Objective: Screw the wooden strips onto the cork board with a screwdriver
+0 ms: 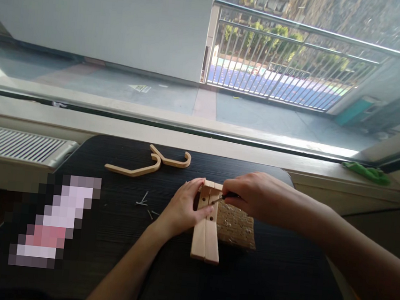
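Observation:
My left hand (183,207) is closed around the left side of two pale wooden pieces (206,240) lying side by side, its thumb across them. Dark round holes show in the wood. In my right hand (247,192) is a screwdriver (231,196) with a dark handle, gripped in a closed fist. Its thin metal shaft points down and left, with the tip at the wood near my left thumb. Whether the tip sits in a screw or a hole is too small to tell. A piece of pitted brown cardboard (237,224) lies beside and partly behind the wood.
Two curved wooden hooks (134,169) lie at the back of the black table (113,245). Several loose screws (142,201) are scattered left of my left hand. A blurred-out patch (55,221) covers something at the left. Behind stand a window sill (117,125) and a radiator (20,144).

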A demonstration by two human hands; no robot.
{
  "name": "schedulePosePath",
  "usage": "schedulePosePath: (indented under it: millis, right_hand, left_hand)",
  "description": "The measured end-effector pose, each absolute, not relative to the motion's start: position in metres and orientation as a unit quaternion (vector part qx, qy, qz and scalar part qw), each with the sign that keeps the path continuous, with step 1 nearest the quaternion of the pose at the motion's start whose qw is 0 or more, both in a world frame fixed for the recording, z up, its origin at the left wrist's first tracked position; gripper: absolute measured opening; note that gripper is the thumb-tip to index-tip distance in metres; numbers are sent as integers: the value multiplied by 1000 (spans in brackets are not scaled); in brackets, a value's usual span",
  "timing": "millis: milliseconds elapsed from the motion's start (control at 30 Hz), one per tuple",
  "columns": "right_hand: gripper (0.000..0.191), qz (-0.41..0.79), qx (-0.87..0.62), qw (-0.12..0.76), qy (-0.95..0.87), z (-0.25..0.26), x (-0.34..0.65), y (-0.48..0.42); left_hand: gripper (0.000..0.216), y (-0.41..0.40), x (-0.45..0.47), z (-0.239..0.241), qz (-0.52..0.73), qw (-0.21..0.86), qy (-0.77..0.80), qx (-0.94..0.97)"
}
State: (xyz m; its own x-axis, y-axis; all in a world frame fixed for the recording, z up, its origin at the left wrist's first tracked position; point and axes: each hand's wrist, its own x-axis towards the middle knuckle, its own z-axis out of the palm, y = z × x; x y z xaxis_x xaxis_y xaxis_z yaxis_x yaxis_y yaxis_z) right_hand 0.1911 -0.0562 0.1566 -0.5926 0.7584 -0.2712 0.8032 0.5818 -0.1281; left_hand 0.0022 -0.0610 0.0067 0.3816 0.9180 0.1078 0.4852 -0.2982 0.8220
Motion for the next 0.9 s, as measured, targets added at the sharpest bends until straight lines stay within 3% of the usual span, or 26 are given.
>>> schedulePosePath:
  millis: [200, 700, 900]
  right_hand:
    - [11, -92, 439, 89, 889, 152, 197, -62]
    - [16, -88, 426, 206, 877, 175, 172, -58]
    - [19, -132, 409, 196, 882, 176, 166, -38]
  left_hand:
    - [63, -61, 3, 7, 303, 363, 470, 746]
    - [70, -60, 5, 10, 295, 354, 474, 750]
    - [52, -61, 7, 12, 293, 343, 473, 757]
